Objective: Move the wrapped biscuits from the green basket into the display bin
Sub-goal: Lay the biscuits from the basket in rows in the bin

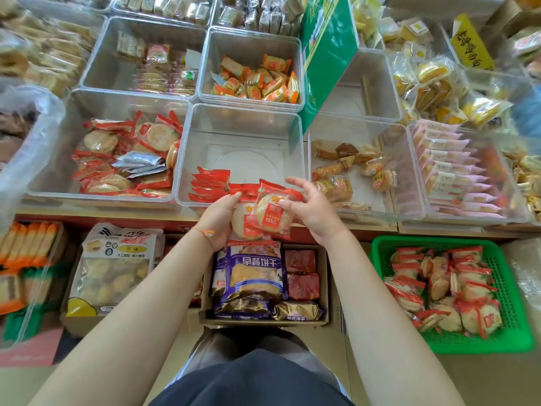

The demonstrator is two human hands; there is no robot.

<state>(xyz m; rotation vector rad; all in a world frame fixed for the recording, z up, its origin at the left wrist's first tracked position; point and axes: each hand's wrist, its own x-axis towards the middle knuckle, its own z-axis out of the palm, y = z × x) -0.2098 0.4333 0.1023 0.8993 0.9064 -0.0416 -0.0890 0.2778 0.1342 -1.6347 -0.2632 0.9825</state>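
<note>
Over the near rim of the clear display bin (187,159), both hands meet around wrapped biscuits (273,210). Left hand (218,219) grips a small stack of the red-edged packets from the side, fingers curled round them. Right hand (310,206) pinches the front packet between thumb and fingers, its upper fingers loosely spread above the wrapper. Inside the bin, a few red packets (209,184) already lie against the near left wall. Lower right, the green basket (380,247) sits on the floor, well apart from the hands, with many more biscuits piled in it. Below the hands stands a cardboard box (322,288) of purple-wrapped packs.
</note>
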